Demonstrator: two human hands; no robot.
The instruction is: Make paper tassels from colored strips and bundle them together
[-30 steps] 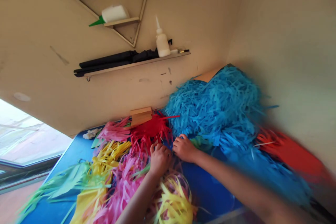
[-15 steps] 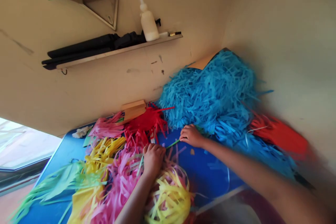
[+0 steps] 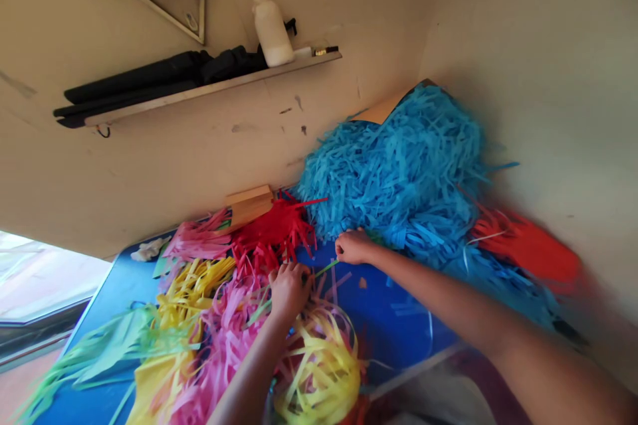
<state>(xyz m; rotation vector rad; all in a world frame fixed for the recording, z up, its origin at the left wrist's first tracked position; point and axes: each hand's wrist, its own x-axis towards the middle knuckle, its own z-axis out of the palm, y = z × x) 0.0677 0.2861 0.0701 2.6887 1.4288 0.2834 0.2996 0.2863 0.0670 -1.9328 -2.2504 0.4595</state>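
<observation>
A thin green paper strip (image 3: 326,268) stretches over the blue tabletop between my two hands. My left hand (image 3: 290,289), fingers curled down, grips its near end beside the pink paper strips (image 3: 232,319) and above a yellow bundle of strips (image 3: 323,372). My right hand (image 3: 355,247) is closed at the strip's other end, at the foot of a large heap of blue shredded paper (image 3: 393,159). The fingertips of both hands are partly hidden. Red fringed paper (image 3: 269,229) lies just beyond my left hand.
Yellow fringe (image 3: 197,289), light green fringed paper (image 3: 117,339) and pink fringe (image 3: 199,236) cover the left of the blue table (image 3: 393,319). Orange-red fringed paper (image 3: 528,252) lies right. A wall shelf (image 3: 219,87) above carries a white bottle (image 3: 272,33) and black rolls (image 3: 144,76).
The view has shifted slightly, so the shelf sits higher and further left. My right hand has curled and turned a little; the green strip still spans the gap between my hands.
</observation>
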